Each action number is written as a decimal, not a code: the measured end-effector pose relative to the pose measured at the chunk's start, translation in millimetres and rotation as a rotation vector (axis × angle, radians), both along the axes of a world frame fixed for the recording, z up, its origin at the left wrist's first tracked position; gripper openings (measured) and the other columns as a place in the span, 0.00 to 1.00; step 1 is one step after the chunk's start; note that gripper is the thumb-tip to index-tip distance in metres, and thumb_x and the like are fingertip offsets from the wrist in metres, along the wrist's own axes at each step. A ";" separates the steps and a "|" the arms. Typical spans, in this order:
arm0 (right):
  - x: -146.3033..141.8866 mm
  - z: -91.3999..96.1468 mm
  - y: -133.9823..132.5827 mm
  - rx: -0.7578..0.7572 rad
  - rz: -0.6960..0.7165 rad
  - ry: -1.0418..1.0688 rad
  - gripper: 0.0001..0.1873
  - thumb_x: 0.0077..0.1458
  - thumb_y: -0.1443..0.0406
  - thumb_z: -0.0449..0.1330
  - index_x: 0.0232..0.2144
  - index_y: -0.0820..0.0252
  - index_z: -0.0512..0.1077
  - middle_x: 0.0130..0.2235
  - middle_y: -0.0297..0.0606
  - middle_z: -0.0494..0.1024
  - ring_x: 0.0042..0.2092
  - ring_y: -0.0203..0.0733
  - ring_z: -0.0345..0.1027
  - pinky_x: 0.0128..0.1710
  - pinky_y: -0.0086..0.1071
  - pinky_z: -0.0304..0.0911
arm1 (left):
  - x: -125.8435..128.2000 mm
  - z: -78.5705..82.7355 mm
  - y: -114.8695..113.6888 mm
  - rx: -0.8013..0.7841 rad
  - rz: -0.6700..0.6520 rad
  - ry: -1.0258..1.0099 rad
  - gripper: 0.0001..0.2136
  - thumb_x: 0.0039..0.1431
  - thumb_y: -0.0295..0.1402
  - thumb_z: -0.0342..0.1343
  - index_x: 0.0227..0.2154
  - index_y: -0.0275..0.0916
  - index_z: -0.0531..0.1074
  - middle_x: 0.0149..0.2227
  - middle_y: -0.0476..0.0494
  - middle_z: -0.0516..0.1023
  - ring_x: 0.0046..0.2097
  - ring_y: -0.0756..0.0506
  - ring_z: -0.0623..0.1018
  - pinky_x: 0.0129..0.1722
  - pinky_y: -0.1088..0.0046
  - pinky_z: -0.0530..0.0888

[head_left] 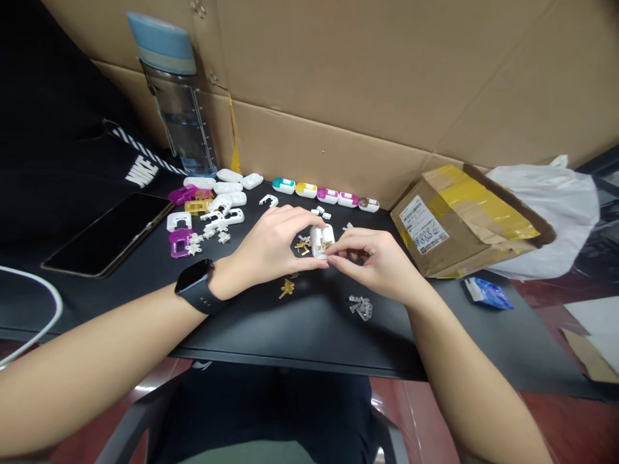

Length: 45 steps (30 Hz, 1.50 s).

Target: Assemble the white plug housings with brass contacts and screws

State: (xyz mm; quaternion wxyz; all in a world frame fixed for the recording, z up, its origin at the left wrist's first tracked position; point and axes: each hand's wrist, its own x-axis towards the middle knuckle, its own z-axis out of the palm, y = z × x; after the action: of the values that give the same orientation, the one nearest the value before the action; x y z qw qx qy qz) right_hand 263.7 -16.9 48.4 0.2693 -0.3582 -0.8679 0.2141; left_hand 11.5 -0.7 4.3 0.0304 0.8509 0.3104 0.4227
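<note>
Between thumb and fingers, my left hand [278, 241] holds a white plastic casing [319, 241] above the table. The fingertips of my right hand [370, 258] are pinched together at the casing's right side, touching its open inside; whatever small part they hold is hidden. Small brass pieces [286, 288] lie on the table below the casing, and more brass pieces [304, 245] are just behind it. Clear plastic pieces [361, 308] lie in a pile in front of my right hand. Small white pieces [321, 212] rest beyond the casing.
White shells [229, 187], purple frames [180, 243] and white cog-like parts [223, 236] lie at left. A row of coloured casings [327, 195] stands along the cardboard wall [338, 142]. A phone [109, 235], a water bottle [181, 116], a cardboard box [425, 222] and a blue packet [489, 294] surround the workspace.
</note>
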 end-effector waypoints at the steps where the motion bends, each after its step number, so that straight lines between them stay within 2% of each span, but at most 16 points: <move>1: 0.0 0.0 -0.2 0.012 0.004 -0.008 0.06 0.66 0.69 0.69 0.41 0.57 0.87 0.35 0.36 0.82 0.35 0.38 0.71 0.36 0.33 0.64 | 0.1 -0.2 0.0 0.006 0.004 0.002 0.25 0.60 0.47 0.78 0.52 0.40 0.77 0.51 0.41 0.87 0.51 0.37 0.85 0.52 0.60 0.75; 14: 1.3 0.4 -0.9 0.068 0.012 -0.050 0.05 0.66 0.69 0.69 0.41 0.56 0.86 0.37 0.37 0.83 0.37 0.40 0.73 0.36 0.34 0.64 | 1.2 -1.3 0.4 -0.026 0.014 0.011 0.24 0.62 0.48 0.76 0.53 0.41 0.79 0.52 0.39 0.87 0.52 0.36 0.85 0.54 0.58 0.76; 37: 3.2 3.5 -2.7 0.066 0.010 -0.038 0.06 0.66 0.69 0.69 0.42 0.56 0.86 0.36 0.36 0.81 0.37 0.39 0.73 0.36 0.34 0.63 | 1.3 -2.0 0.3 -0.016 0.000 0.000 0.24 0.61 0.48 0.77 0.52 0.39 0.79 0.51 0.41 0.87 0.51 0.37 0.85 0.52 0.59 0.75; 42: 6.8 7.6 -1.3 0.091 -0.005 -0.012 0.05 0.68 0.66 0.69 0.42 0.56 0.86 0.35 0.36 0.80 0.35 0.38 0.71 0.35 0.34 0.63 | 1.3 -2.7 0.7 -0.036 0.000 0.013 0.27 0.61 0.49 0.77 0.56 0.41 0.80 0.53 0.39 0.88 0.53 0.35 0.85 0.54 0.57 0.76; 45: 14.5 10.2 5.3 0.102 -0.069 0.017 0.06 0.68 0.63 0.69 0.42 0.56 0.87 0.34 0.35 0.80 0.32 0.38 0.69 0.35 0.35 0.63 | 1.1 -3.2 1.0 -0.038 0.001 0.033 0.29 0.61 0.50 0.77 0.59 0.40 0.80 0.55 0.38 0.87 0.54 0.34 0.85 0.55 0.56 0.76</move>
State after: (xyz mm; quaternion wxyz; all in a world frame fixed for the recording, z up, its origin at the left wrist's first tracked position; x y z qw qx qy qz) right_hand 278.2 -11.6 58.6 0.3019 -0.3718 -0.8625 0.1632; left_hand 12.7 0.3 1.0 0.0414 0.8568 0.3192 0.4028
